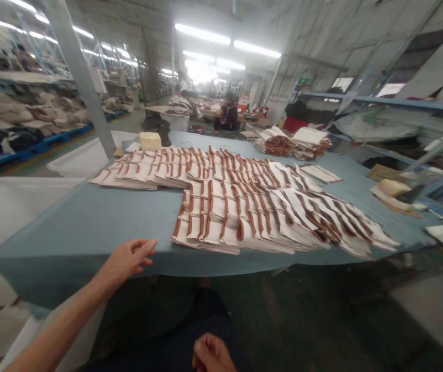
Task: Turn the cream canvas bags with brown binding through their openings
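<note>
My left hand [133, 257] hovers at the front edge of the blue-covered table [128, 217], its fingers loosely stretched out with nothing in them. Just right of it begins a front row of overlapping cream fabric pieces [215, 235] with brown edging. Behind that lies a second, longer row of similar cream pieces [143, 170], fanned out sideways. My right hand [212, 353] is low, in front of my lap at the bottom of the view. Its fingers are curled in, and I see no object in them; part of the hand is cut off by the frame.
Stacks of cream and brown pieces [279, 142] stand at the table's back right. A yellowish block [150, 141] sits at the back left. White bins [15, 201] flank the table's left side, near a metal post [83, 77]. Shelving [392, 101] lines the right. A person [229, 113] sits farther back.
</note>
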A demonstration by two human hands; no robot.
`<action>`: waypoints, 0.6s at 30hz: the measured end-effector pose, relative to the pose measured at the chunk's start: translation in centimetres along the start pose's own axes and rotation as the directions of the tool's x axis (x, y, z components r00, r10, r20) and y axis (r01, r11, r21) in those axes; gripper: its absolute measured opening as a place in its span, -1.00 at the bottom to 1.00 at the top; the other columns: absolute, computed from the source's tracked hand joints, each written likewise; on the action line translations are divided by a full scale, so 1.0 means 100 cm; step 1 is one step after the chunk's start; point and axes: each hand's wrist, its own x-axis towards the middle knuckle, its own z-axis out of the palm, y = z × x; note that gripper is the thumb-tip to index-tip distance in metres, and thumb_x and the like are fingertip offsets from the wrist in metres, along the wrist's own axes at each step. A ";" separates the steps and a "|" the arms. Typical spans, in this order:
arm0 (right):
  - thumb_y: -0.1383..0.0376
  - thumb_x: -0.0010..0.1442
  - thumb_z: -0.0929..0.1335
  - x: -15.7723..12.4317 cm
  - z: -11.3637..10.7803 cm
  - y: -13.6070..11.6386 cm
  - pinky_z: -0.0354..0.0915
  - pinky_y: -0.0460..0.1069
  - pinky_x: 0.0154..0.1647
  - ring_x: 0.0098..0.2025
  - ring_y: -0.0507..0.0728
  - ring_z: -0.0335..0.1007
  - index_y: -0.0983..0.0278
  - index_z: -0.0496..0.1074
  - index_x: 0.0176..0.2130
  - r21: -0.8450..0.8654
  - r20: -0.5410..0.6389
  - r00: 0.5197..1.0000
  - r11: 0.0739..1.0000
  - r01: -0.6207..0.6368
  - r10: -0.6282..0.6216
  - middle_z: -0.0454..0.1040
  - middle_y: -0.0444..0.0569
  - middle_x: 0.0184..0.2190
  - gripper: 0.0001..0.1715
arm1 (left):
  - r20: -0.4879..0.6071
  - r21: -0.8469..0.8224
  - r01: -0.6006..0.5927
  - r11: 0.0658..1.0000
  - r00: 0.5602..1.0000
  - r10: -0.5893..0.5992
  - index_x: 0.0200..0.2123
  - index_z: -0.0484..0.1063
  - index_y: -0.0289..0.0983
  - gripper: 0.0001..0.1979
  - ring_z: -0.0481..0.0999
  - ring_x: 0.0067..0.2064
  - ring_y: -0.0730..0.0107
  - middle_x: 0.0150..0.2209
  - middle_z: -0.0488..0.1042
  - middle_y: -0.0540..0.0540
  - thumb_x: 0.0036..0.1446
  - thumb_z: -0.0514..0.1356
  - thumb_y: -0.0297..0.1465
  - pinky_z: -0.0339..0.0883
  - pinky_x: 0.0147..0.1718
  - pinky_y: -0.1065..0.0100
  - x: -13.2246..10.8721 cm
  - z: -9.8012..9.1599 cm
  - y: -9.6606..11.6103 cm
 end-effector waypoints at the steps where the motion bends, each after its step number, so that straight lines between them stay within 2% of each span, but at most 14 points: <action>1: -0.56 -0.13 0.48 0.005 -0.008 -0.015 0.13 -0.11 -0.58 -0.60 -0.01 0.19 0.23 0.39 -0.41 0.008 -0.007 1.000 1.000 0.025 -0.025 0.43 -0.13 -0.57 -0.05 | 0.039 -0.008 0.028 1.000 0.999 -0.028 -0.20 0.63 -0.30 -0.38 0.75 -0.31 0.07 -0.28 0.75 -0.19 0.08 0.42 0.18 0.54 -0.43 0.27 0.006 0.017 0.006; 3: -0.54 -0.04 0.47 0.016 -0.029 -0.050 0.21 -0.10 -0.53 -0.55 -0.01 0.26 0.25 0.42 -0.37 0.018 -0.054 0.992 0.993 0.116 -0.115 0.49 -0.10 -0.50 -0.07 | 0.069 -0.007 0.077 0.997 0.995 -0.076 -0.24 0.60 -0.31 -0.42 0.72 -0.36 0.16 -0.29 0.73 -0.18 0.14 0.41 0.15 0.48 -0.48 0.33 0.018 0.046 0.018; 5: -0.46 0.07 0.49 0.029 -0.055 -0.087 0.28 -0.09 -0.45 -0.48 0.01 0.33 0.26 0.46 -0.32 0.006 -0.109 0.971 0.976 0.217 -0.215 0.52 -0.10 -0.43 -0.16 | 0.066 0.006 0.118 0.993 0.991 -0.118 -0.25 0.56 -0.32 -0.55 0.62 -0.46 0.35 -0.35 0.67 -0.08 0.33 0.36 0.01 0.41 -0.52 0.39 0.028 0.064 0.028; 7: -0.34 0.25 0.46 0.044 -0.079 -0.121 0.37 -0.08 -0.35 -0.40 0.02 0.40 0.27 0.50 -0.26 -0.025 -0.152 0.947 0.958 0.284 -0.284 0.54 -0.10 -0.37 -0.27 | 0.055 0.002 0.145 0.989 0.988 -0.145 -0.24 0.54 -0.32 -0.67 0.51 -0.50 0.47 -0.38 0.59 0.01 0.45 0.32 -0.16 0.38 -0.54 0.43 0.033 0.073 0.034; 10: -0.01 0.47 0.45 0.070 -0.104 -0.161 0.52 0.02 -0.22 -0.28 0.08 0.53 0.32 0.54 -0.08 -0.099 -0.182 0.934 0.951 0.292 -0.306 0.59 -0.05 -0.20 -0.58 | -0.016 -0.088 0.122 0.989 0.992 -0.124 -0.20 0.52 -0.32 -0.77 0.43 -0.51 0.53 -0.39 0.51 0.07 0.47 0.32 -0.26 0.36 -0.54 0.46 0.036 0.076 0.042; 12: 0.09 0.49 0.44 0.086 -0.113 -0.179 0.59 0.12 -0.06 -0.09 0.16 0.60 0.31 0.54 0.09 -0.144 -0.196 0.936 0.953 0.267 -0.292 0.60 0.03 -0.01 -0.63 | -0.118 -0.189 0.058 0.980 0.990 -0.081 -0.15 0.52 -0.32 -0.80 0.39 -0.50 0.54 -0.37 0.48 0.07 0.47 0.32 -0.28 0.35 -0.54 0.47 0.037 0.068 0.048; 14: 0.11 0.49 0.45 0.097 -0.116 -0.190 0.59 0.20 0.05 0.04 0.24 0.61 0.30 0.52 0.18 -0.176 -0.210 0.936 0.953 0.248 -0.283 0.58 0.07 0.12 -0.59 | -0.244 -0.283 -0.028 0.959 0.969 -0.044 -0.11 0.50 -0.31 -0.83 0.38 -0.49 0.53 -0.35 0.46 0.07 0.47 0.31 -0.30 0.34 -0.53 0.47 0.036 0.051 0.057; 16: 0.11 0.48 0.46 0.104 -0.117 -0.195 0.59 0.22 0.09 0.08 0.26 0.60 0.29 0.51 0.21 -0.193 -0.218 0.934 0.951 0.242 -0.282 0.56 0.09 0.16 -0.56 | -0.368 -0.338 -0.117 0.934 0.930 -0.017 -0.13 0.47 -0.29 -0.86 0.38 -0.47 0.52 -0.34 0.43 0.07 0.45 0.31 -0.34 0.33 -0.53 0.47 0.030 0.022 0.064; 18: 0.12 0.48 0.46 0.106 -0.114 -0.196 0.58 0.23 0.09 0.09 0.26 0.59 0.29 0.50 0.22 -0.198 -0.221 0.931 0.948 0.248 -0.290 0.56 0.10 0.17 -0.56 | -0.459 -0.352 -0.193 0.916 0.888 0.010 -0.22 0.43 -0.27 -0.86 0.36 -0.46 0.49 -0.37 0.41 0.05 0.37 0.33 -0.38 0.29 -0.55 0.47 0.016 -0.012 0.066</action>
